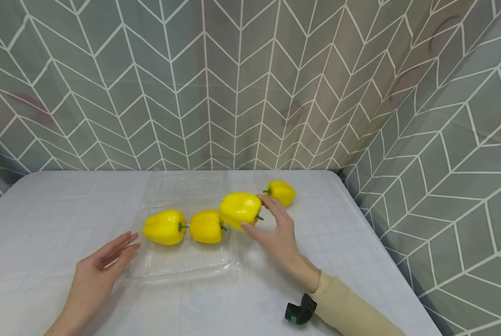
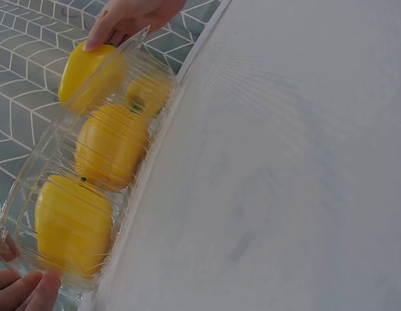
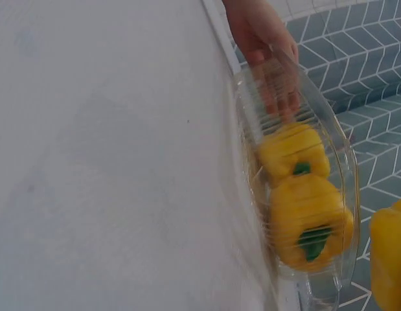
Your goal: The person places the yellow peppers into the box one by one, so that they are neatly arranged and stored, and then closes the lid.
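Observation:
Two yellow bell peppers lie side by side in a clear plastic clamshell container (image 1: 183, 268), one left pepper (image 1: 164, 227) and one middle pepper (image 1: 206, 227). My right hand (image 1: 277, 233) grips another yellow bell pepper (image 1: 240, 210) between thumb and fingers, raised over the container's right edge with its green stem to the right. My left hand (image 1: 103, 266) is at the container's left side, fingers extended and fingertips at its wall. In the left wrist view, the held pepper (image 2: 83, 74) shows above the container's rim. A further yellow pepper (image 1: 281, 192) lies on the table, behind my right hand.
The container's clear lid (image 1: 187, 184) lies folded back toward the table's far edge. A black strap-like device (image 1: 301, 310) is by the right sleeve (image 1: 347, 303). A patterned grey curtain (image 1: 221, 93) hangs behind the white-covered table (image 1: 57, 210) and along its right side.

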Tool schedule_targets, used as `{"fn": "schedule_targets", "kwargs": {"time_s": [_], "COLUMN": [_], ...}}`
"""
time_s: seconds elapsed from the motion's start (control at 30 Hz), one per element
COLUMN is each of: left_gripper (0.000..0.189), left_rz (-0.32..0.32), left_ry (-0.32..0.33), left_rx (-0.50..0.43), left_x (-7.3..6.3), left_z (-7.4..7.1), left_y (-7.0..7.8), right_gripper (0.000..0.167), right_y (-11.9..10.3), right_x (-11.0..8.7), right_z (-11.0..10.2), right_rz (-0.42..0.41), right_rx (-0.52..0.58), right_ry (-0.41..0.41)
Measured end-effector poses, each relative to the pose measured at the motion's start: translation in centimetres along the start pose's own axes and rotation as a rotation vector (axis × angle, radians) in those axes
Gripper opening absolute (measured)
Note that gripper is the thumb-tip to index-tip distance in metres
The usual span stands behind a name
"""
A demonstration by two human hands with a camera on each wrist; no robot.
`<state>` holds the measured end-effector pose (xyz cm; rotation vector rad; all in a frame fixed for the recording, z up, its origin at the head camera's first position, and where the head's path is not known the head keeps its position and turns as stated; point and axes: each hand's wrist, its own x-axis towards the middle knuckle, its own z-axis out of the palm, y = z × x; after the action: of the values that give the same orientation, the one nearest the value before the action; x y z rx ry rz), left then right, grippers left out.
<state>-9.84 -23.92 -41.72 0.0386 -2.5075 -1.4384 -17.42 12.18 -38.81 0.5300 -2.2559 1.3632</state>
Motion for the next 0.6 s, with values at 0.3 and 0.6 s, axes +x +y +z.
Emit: {"fn": "schedule_targets", "kwargs": {"time_s": [0.3,0.6], "left_gripper": [0.05,0.049], "left_rz": [0.006,0.022], "left_ry": [-0.009,0.006], "left_rx": [-0.006,-0.01], "left_x": [0.0,-0.1], "left_z": [0.0,0.0], "left_y": [0.1,-0.1], "right_gripper": [0.063,0.063], "right_y": [-1.0,-1.9], "right_x": [-0.1,-0.5], "right_z": [0.9,1.9], "right_rz": [-0.059,-0.09], "right_rx": [0.04,0.064], "right_ry": [-0.037,-0.085]}}
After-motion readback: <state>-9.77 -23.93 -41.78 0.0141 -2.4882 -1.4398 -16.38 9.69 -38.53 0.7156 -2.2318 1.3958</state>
